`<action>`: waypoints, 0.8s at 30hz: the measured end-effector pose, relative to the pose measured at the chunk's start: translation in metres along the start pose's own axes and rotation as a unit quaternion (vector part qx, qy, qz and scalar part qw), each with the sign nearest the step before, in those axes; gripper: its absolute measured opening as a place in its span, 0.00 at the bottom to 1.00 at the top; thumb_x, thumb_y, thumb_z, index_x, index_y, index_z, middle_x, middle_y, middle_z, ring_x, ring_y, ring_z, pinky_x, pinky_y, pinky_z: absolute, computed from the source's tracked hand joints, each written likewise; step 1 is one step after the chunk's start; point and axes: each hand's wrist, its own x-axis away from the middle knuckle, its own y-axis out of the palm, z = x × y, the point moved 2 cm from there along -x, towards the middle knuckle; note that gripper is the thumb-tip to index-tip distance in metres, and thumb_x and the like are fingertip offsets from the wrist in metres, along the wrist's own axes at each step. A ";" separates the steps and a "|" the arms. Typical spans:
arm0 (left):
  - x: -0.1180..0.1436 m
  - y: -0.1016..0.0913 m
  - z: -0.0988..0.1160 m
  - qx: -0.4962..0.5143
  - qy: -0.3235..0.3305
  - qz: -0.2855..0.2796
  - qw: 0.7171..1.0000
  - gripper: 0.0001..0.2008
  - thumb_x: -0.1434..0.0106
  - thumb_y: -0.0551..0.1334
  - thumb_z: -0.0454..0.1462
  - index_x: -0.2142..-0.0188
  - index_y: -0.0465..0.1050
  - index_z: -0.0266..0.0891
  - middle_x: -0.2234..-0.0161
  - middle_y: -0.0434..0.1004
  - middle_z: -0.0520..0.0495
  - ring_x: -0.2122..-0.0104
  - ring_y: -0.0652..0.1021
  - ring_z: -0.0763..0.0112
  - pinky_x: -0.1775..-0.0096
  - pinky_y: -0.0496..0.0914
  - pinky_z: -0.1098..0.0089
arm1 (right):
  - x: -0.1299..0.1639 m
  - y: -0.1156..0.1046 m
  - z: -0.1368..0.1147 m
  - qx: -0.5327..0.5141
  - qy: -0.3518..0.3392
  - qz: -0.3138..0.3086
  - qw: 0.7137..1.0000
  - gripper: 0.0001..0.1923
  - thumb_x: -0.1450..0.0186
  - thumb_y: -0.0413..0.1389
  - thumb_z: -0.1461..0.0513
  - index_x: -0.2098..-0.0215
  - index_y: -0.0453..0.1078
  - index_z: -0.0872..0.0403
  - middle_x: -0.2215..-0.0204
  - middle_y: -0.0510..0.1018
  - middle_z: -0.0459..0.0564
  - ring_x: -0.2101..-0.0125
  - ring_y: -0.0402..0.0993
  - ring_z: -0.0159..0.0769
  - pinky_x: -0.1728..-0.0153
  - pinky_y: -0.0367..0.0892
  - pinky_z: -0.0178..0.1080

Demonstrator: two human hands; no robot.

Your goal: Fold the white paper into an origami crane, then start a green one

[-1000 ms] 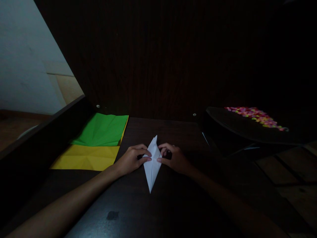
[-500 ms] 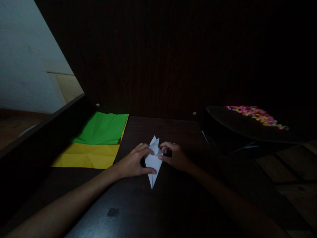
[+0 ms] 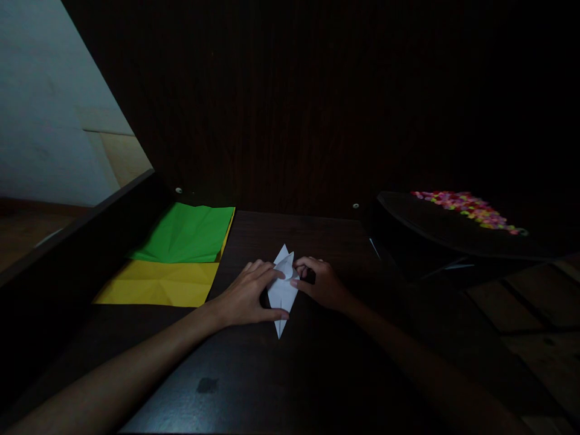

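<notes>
White paper (image 3: 281,296), folded to a narrow kite, lies on the dark table (image 3: 317,374); since a second ago its top flap has been folded down. It is pinned by the left hand (image 3: 247,297) and pinched by the right hand (image 3: 322,284). Beyond lie yellow paper (image 3: 158,284) and green paper (image 3: 190,232).

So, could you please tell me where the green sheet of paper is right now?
In the head view the green sheet lies at the back left of the dark table, overlapping the far edge of the yellow sheet, left of the white folded paper.

white paper fold (image 3: 281,293) matt | desk (image 3: 281,374) dark wood, prob. semi-gloss
</notes>
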 end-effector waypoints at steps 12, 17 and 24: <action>0.002 -0.003 0.000 0.054 0.033 0.003 0.998 0.35 0.49 0.71 0.49 0.43 0.64 0.45 0.42 0.61 0.40 0.44 0.66 0.50 0.46 0.64 0.52 | -0.001 -0.003 0.001 -0.082 0.007 -0.001 0.997 0.10 0.41 0.63 0.57 0.64 0.72 0.52 0.69 0.76 0.45 0.69 0.72 0.34 0.63 0.66 0.39; 0.002 -0.003 0.002 0.037 0.021 -0.006 0.999 0.43 0.51 0.72 0.51 0.39 0.59 0.46 0.44 0.62 0.40 0.46 0.67 0.49 0.47 0.65 0.51 | 0.002 -0.009 -0.009 -0.151 0.013 0.030 0.988 0.13 0.40 0.61 0.55 0.59 0.72 0.53 0.68 0.77 0.48 0.68 0.73 0.36 0.64 0.69 0.39; 0.003 0.012 0.016 0.034 -0.003 0.015 0.999 0.47 0.53 0.72 0.52 0.38 0.57 0.44 0.45 0.63 0.38 0.47 0.68 0.46 0.47 0.66 0.51 | 0.007 -0.009 -0.027 -0.061 -0.012 0.096 0.993 0.11 0.38 0.57 0.60 0.57 0.71 0.51 0.62 0.78 0.51 0.63 0.75 0.40 0.60 0.70 0.42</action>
